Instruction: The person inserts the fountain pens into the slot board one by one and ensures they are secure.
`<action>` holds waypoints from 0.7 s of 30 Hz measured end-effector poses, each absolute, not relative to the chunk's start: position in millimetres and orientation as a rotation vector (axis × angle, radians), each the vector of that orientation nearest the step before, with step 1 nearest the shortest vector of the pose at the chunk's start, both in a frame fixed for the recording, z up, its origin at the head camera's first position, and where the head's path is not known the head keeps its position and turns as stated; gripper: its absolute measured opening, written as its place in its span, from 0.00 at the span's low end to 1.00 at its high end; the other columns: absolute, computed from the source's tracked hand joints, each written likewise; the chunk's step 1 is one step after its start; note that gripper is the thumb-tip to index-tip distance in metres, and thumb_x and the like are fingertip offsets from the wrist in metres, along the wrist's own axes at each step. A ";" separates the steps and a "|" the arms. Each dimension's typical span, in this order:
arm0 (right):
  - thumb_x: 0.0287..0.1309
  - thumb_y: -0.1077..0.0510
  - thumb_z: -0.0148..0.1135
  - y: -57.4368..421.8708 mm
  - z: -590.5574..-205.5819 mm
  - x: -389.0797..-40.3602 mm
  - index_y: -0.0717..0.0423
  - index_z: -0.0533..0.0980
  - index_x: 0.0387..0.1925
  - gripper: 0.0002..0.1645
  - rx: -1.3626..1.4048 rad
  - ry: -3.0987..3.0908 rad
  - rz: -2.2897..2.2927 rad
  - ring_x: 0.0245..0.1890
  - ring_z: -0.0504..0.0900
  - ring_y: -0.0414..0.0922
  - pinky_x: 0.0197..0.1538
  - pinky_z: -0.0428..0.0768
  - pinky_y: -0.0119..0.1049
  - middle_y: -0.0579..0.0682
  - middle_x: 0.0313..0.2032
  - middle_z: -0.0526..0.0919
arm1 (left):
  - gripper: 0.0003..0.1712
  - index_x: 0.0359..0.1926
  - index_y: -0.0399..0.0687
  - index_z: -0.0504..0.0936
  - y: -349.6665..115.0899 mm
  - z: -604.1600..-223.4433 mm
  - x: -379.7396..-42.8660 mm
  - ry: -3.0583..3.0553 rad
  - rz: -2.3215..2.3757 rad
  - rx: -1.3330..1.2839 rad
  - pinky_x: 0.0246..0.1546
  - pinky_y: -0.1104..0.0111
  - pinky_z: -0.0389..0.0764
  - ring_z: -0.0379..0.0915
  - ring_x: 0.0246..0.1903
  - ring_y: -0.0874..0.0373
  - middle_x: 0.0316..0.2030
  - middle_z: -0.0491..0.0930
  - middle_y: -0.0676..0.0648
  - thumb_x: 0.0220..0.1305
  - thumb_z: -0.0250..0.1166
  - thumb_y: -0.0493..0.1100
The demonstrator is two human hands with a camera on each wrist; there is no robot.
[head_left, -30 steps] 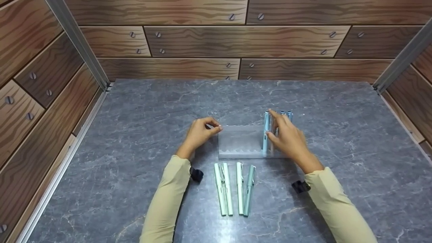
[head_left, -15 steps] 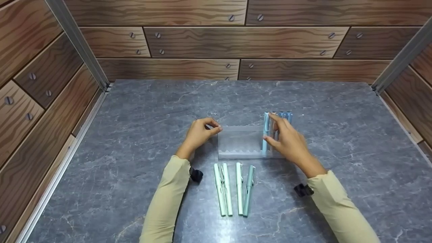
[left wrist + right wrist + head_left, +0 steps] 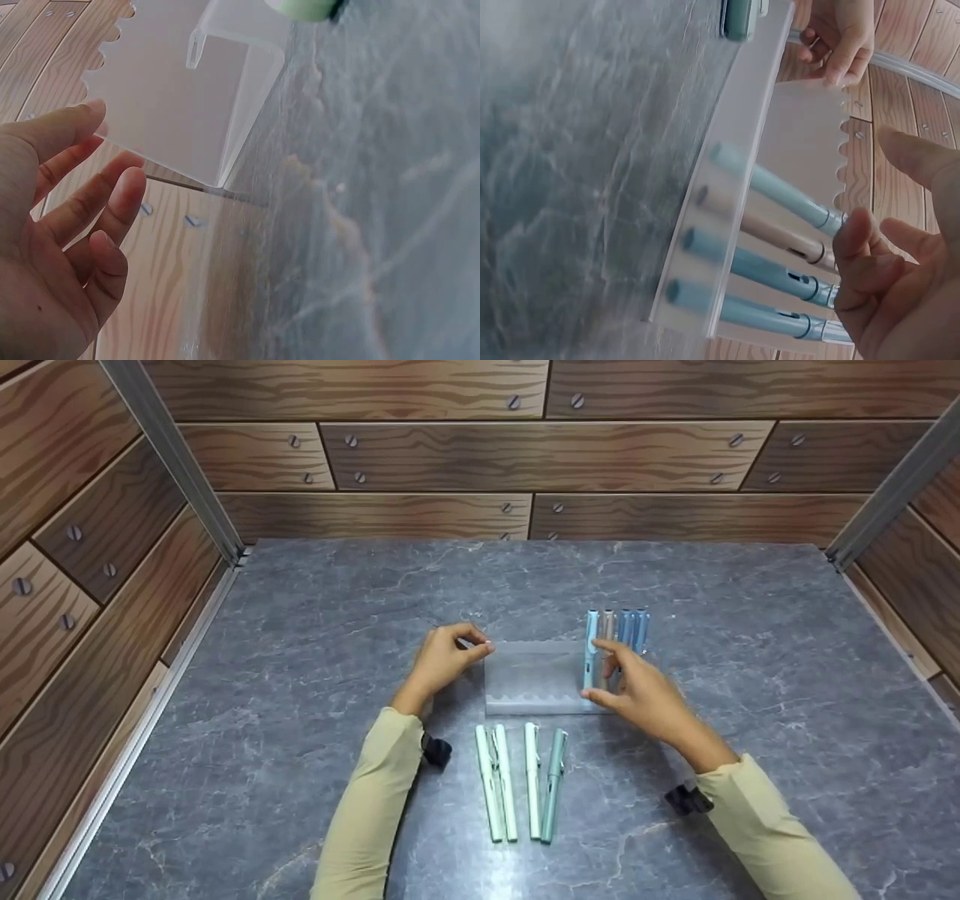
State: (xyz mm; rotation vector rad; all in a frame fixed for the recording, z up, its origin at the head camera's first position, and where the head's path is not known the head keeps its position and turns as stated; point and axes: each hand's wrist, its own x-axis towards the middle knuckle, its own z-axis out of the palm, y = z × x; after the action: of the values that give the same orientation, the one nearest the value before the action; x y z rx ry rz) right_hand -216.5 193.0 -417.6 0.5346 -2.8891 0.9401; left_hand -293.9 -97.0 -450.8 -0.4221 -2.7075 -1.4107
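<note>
My left hand pinches the upper left corner of a translucent pen rack between thumb and finger; in the left wrist view the rack's scalloped edge runs up from the fingertips. At the rack's right end lean a light blue pen, a brownish pen and two darker blue pens. My right hand is right in front of these pens, thumb and fingers spread apart. The right wrist view has its fingers beside the pen caps, gripping nothing; whether they touch is unclear.
Three pale green pens and a darker green pen lie in front of the rack on the grey marbled table. Wood-patterned walls stand around the back and sides.
The right hand has moved down and toward the person, away from the pen tops, uncovering the brownish and blue pens. The left hand and rack have stayed in place.
</note>
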 end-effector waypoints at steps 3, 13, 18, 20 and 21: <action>0.51 0.53 0.72 192.4 -420.0 -212.1 0.55 0.61 0.68 0.46 0.561 -2.904 1.052 0.27 0.72 0.39 0.32 0.74 0.31 0.51 0.39 0.75 | 0.08 0.33 0.50 0.86 -96.9 -451.3 -293.3 -2.708 -1.415 -0.423 0.28 0.72 0.75 0.79 0.29 0.57 0.34 0.87 0.49 0.57 0.70 0.48; 0.51 0.55 0.72 190.9 -427.0 -198.4 0.58 0.59 0.69 0.47 0.637 -3.022 1.381 0.26 0.72 0.40 0.28 0.74 0.30 0.59 0.44 0.72 | 0.07 0.34 0.51 0.86 -96.5 -452.1 -294.1 -2.748 -1.431 -0.400 0.29 0.71 0.75 0.79 0.30 0.59 0.37 0.87 0.50 0.59 0.69 0.48; 0.51 0.55 0.73 188.5 -427.3 -192.4 0.59 0.57 0.70 0.50 0.710 -3.089 1.468 0.21 0.67 0.36 0.23 0.70 0.28 0.62 0.47 0.72 | 0.08 0.34 0.50 0.86 -97.3 -451.9 -294.5 -2.735 -1.439 -0.413 0.28 0.71 0.74 0.78 0.29 0.58 0.35 0.86 0.50 0.59 0.69 0.49; 0.51 0.55 0.73 187.2 -427.8 -190.2 0.60 0.57 0.70 0.50 0.730 -3.102 1.482 0.20 0.66 0.35 0.23 0.70 0.28 0.62 0.47 0.72 | 0.08 0.34 0.50 0.86 -97.3 -452.1 -294.8 -2.728 -1.441 -0.419 0.28 0.72 0.74 0.79 0.29 0.58 0.35 0.86 0.49 0.59 0.69 0.49; 0.51 0.55 0.73 186.7 -428.2 -189.2 0.60 0.57 0.70 0.50 0.738 -3.104 1.488 0.19 0.66 0.34 0.23 0.69 0.28 0.62 0.47 0.72 | 0.08 0.34 0.50 0.86 -97.2 -452.2 -294.9 -2.725 -1.441 -0.421 0.28 0.72 0.75 0.79 0.29 0.57 0.35 0.86 0.49 0.59 0.69 0.49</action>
State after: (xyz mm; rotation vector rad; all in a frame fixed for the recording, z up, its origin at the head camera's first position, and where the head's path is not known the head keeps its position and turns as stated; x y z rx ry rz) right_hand -189.2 186.7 -428.2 0.7378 -3.1040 1.4885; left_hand -294.9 -97.2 -452.2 -0.4213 -2.7255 -1.4408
